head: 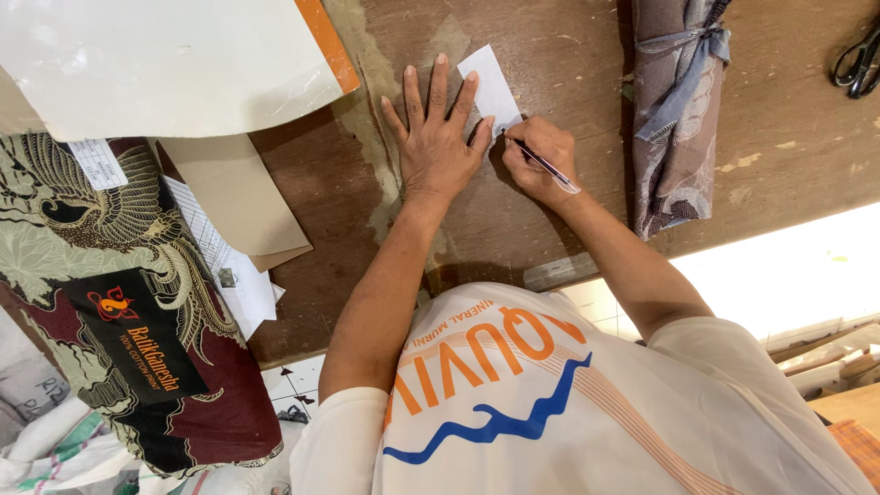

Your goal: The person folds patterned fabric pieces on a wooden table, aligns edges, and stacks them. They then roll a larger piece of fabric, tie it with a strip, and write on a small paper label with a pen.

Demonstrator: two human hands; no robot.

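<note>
Left hand [438, 137] spread flat, fingers fully splayed, pressed on the worn brown wooden tabletop [568, 238] and pinning the near edge of a small white rectangular paper slip [490, 87]. Right hand [541, 160] curled closed around a slim dark pen [539, 160], tip set against the slip's lower corner. Just right of that hand, a rolled bundle of grey-brown patterned cloth [674, 119] tied with a strip. Black-handled scissors [857, 64] at the far right edge. Folded dark batik fabric [119, 275] and large cream card sheets [165, 64] well apart on the left.
</note>
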